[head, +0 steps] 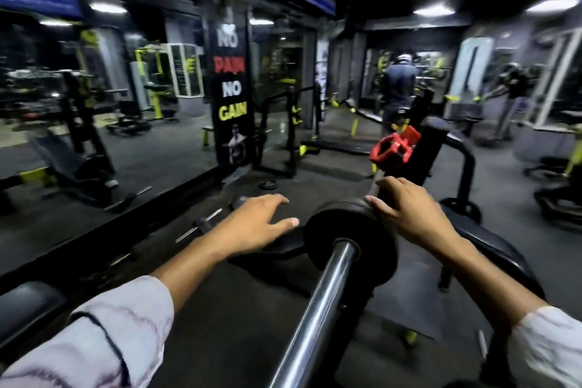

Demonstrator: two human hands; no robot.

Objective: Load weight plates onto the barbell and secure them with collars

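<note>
A steel barbell sleeve [318, 318] runs from the bottom centre up toward the middle. One black weight plate [343, 230] sits on it, well in from the sleeve's end. My right hand [409, 211] lies over the plate's upper right rim with its fingers curled on the edge. To the left of the plate my left hand [252, 224] is spread, its thumb tip almost touching the rim and nothing in it. Beyond the plate a red collar [393, 148] rests by a black pad; I cannot tell whether it is on the bar.
A mirror wall runs along the left, with a "NO PAIN NO GAIN" banner [231, 88]. A small plate [267, 185] and another bar [201, 225] lie on the floor. A black curved frame [466, 164] stands at the right. A person [400, 85] stands far back.
</note>
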